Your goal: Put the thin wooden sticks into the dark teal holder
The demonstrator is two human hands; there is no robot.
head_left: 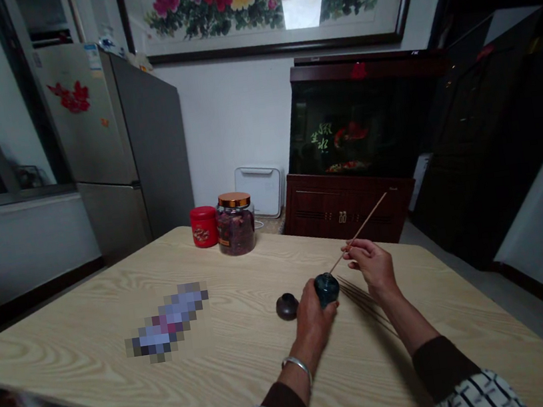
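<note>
My left hand [312, 315] is wrapped round a small dark teal jar [326, 288] that stands on the wooden table [121, 359]. My right hand [371, 263] pinches a thin wooden stick [362, 230] whose lower end is at the jar's mouth; the stick slants up to the right. Several more thin sticks [363, 298] lie flat on the table just right of the jar, under my right wrist. A small dark round lid [286, 306] rests on the table to the left of my left hand.
A red tin [204, 226] and a glass jar with a copper lid [236, 224] stand at the table's far edge. A blurred-out oblong object [169, 320] lies left of centre. Beyond are a fridge [111, 138], a fish tank on a cabinet [357, 131] and a white box [260, 190].
</note>
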